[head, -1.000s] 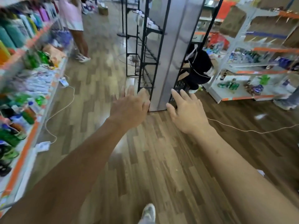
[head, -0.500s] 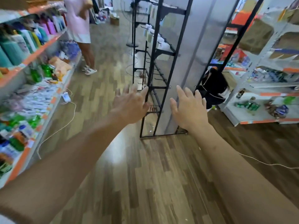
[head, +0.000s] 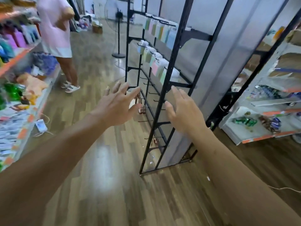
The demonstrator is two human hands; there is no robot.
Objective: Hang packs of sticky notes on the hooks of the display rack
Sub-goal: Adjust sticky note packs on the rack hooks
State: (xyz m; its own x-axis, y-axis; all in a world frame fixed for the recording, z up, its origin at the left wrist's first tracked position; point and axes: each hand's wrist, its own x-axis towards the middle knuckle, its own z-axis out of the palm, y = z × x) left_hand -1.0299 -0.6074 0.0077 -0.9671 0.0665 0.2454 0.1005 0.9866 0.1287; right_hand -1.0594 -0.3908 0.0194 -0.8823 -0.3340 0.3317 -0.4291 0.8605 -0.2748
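Both forearms extend forward over the wooden floor [head: 114, 185]. The left hand [head: 114, 110] and right hand [head: 185, 115] are empty, with fingers straight and spread, and are held apart. The black front post of the display rack [head: 175, 51] runs between them. Whether either hand touches the rack cannot be determined.

Bare hooks [head: 152, 93] project from the rack just beyond the fingertips. Small copper-coloured items [head: 141, 110] hang between the hands.

The packs of sticky notes [head: 155, 68] hang in pastel rows above and beyond the hands, with a second row higher up.

A stocked shelf [head: 24, 111] stands left of the left hand. Another shelf unit [head: 260, 128] stands right of the right hand. A person in pink [head: 55, 30] stands far beyond the left hand.
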